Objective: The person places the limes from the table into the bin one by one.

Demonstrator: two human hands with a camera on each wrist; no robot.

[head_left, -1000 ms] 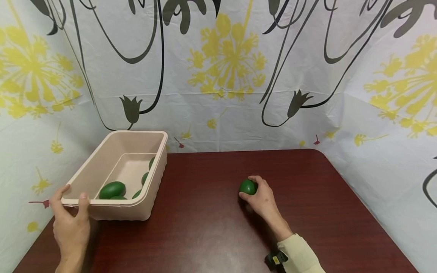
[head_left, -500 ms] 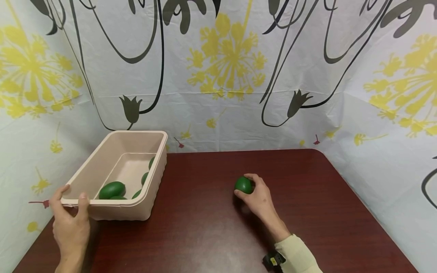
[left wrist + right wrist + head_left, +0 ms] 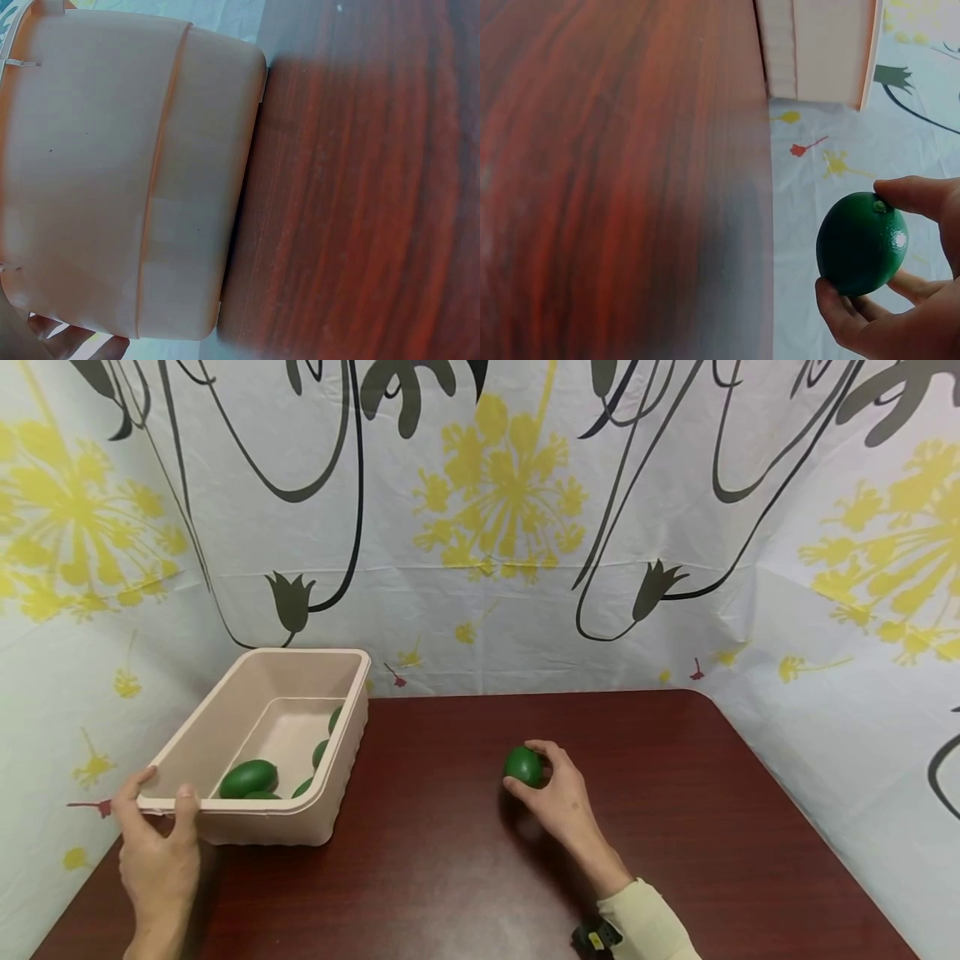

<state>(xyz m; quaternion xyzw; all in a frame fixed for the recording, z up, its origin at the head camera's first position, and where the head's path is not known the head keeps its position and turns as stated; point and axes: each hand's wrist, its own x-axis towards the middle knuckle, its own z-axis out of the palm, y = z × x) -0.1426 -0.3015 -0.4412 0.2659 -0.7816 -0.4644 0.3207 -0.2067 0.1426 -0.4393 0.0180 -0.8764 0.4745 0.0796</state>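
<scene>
My right hand (image 3: pixel 564 797) pinches a dark green lime (image 3: pixel 523 767) between thumb and fingers, above the middle of the table. The right wrist view shows the same lime (image 3: pixel 862 244) with its small stem nub near one fingertip. At the left stands a beige plastic bin (image 3: pixel 276 806) with several green limes inside; one whole lime (image 3: pixel 248 778) lies near its front, and the others are partly hidden by the right wall. My left hand (image 3: pixel 159 860) grips the bin's near left corner, thumb over the front rim. In the left wrist view the bin's outer wall (image 3: pixel 82 172) fills the left half.
The dark red-brown wooden table (image 3: pixel 450 877) extends under both hands. White cloth (image 3: pixel 480 610) with yellow and grey flower prints hangs behind it and along both sides. A small black device (image 3: pixel 596 937) is strapped at the right wrist, beside a pale sleeve (image 3: pixel 648 922).
My right hand has moved a little to the left with the lime in its fingers. The left hand and the bin have stayed in place.
</scene>
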